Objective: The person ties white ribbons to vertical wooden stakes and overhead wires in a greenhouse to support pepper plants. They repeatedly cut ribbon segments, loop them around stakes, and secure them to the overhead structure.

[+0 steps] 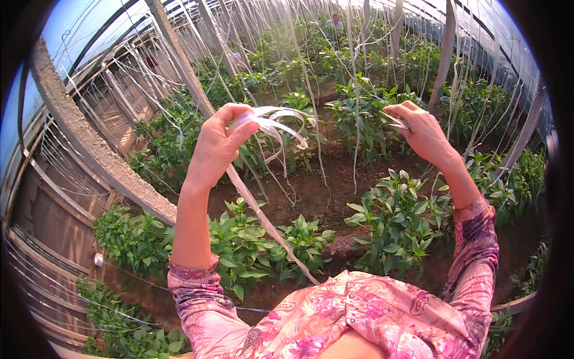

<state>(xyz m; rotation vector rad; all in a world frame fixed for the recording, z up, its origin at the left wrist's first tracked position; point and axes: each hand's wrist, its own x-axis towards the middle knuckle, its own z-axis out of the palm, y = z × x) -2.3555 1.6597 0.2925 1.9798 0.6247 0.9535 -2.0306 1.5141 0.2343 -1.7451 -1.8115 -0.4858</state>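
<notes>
Raised at the left, my left hand [224, 139] pinches a looped bundle of white plastic strips [280, 121] between thumb and fingers. The loose ends curl out to the right. Below this hand a long pale band [269, 224] slants down towards my chest; whether it is held cannot be told. My right hand [419, 128] is up at the right, apart from the bundle. Its fingers close on a thin pale object [394, 120], too small to name. Leafy pepper-like plants [394, 220] grow in the soil below both hands.
Many pale hanging strings [354, 89] drop among the plant rows. A rough concrete post [98, 134] leans at the left, with a slanting pole [179, 54] beside it. Plastic sheeting [520, 54] covers the greenhouse. A person [334, 22] is far back among the plants.
</notes>
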